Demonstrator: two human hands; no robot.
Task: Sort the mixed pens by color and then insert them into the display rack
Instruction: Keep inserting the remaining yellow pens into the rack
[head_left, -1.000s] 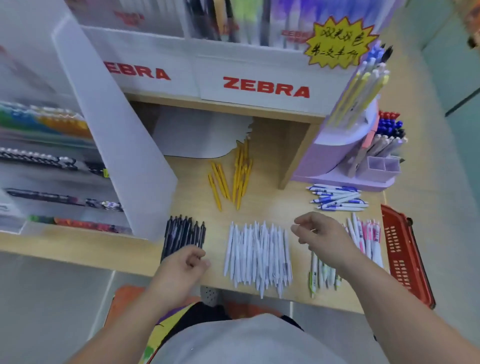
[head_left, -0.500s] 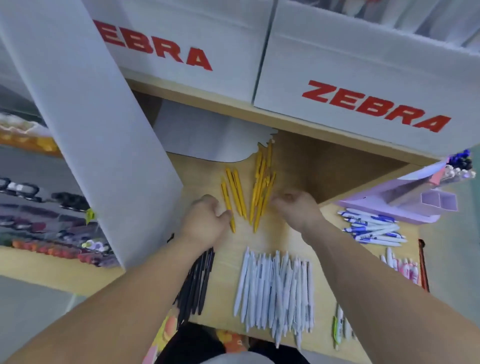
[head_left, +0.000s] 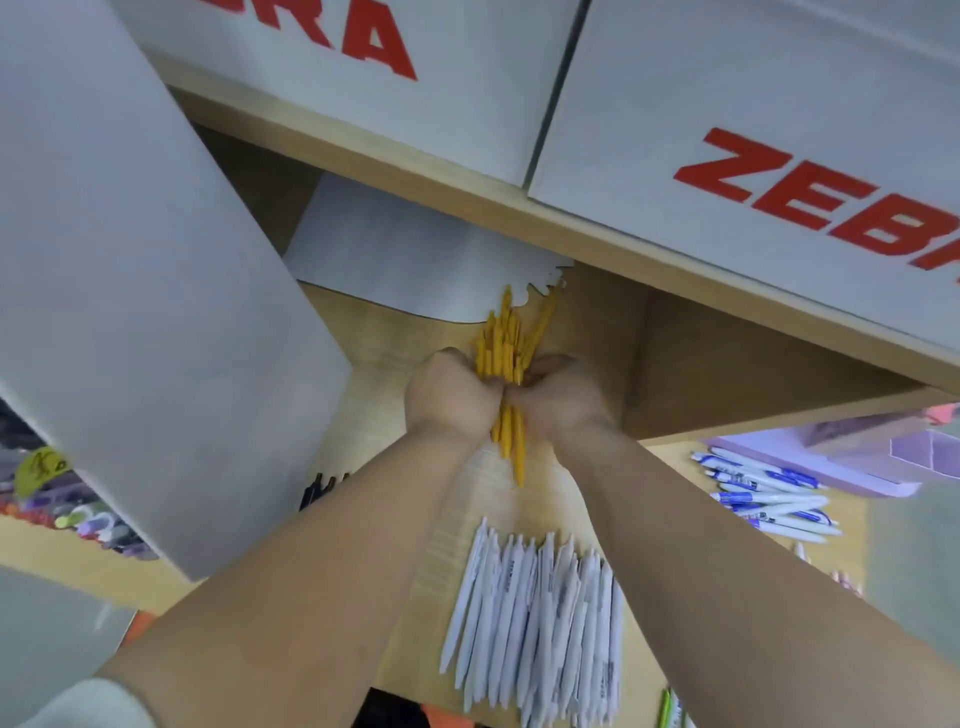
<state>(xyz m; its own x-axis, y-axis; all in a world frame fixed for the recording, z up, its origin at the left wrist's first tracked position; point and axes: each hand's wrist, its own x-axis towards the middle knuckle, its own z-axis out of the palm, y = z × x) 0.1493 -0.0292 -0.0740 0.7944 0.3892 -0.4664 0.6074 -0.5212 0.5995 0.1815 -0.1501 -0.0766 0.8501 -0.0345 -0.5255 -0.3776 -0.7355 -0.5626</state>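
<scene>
Head view: left hand, right hand clasp bunched yellow pens

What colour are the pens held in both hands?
Yellow; the pens, held by left hand and right hand, show in the head view.

Even, bright, shadowless light is seen throughout; straight edges are bent by wide-angle distortion, and motion blur softens the frame's margins.

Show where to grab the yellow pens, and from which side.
Mid-length, squeezing in from left and right. The yellow pens lie roughly parallel, running near to far in the view, far ends fanning out. The left hand and right hand cup them at the middle; gripping there likely keeps the bundle together.
</scene>
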